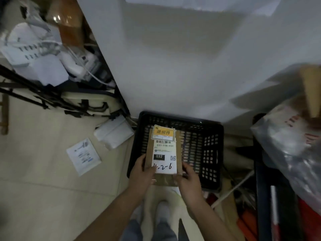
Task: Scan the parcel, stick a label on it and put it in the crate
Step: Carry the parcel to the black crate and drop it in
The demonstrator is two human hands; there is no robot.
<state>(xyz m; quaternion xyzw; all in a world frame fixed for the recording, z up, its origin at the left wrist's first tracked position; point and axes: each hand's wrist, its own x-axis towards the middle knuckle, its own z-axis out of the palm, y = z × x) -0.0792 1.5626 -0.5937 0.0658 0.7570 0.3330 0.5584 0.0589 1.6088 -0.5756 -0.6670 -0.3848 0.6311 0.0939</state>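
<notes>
Pale tiled floor fills the left of the head view, with a white wall at the far side. Nearest, the person's legs and shoes show at the bottom edge. Both bare forearms reach forward from there. Left hand grips the near left edge of the parcel, thumb on its white label. Right hand grips the near right corner, fingers curled around the edge. Parcel is a flat brown package, held face up over the near left part of the crate, its far end inside the rim; whether it touches the crate floor cannot be told. White label carries a barcode, "032" and handwritten figures. A yellow sticker sits at the parcel's far end, overlapping the label. Crate is black, slotted, and stands against the wall. Left of it on the floor lie a white pouch and a flat white packet. Far left, cluttered items and cables, blurred. Right, a plastic bag on a dark rack.
</notes>
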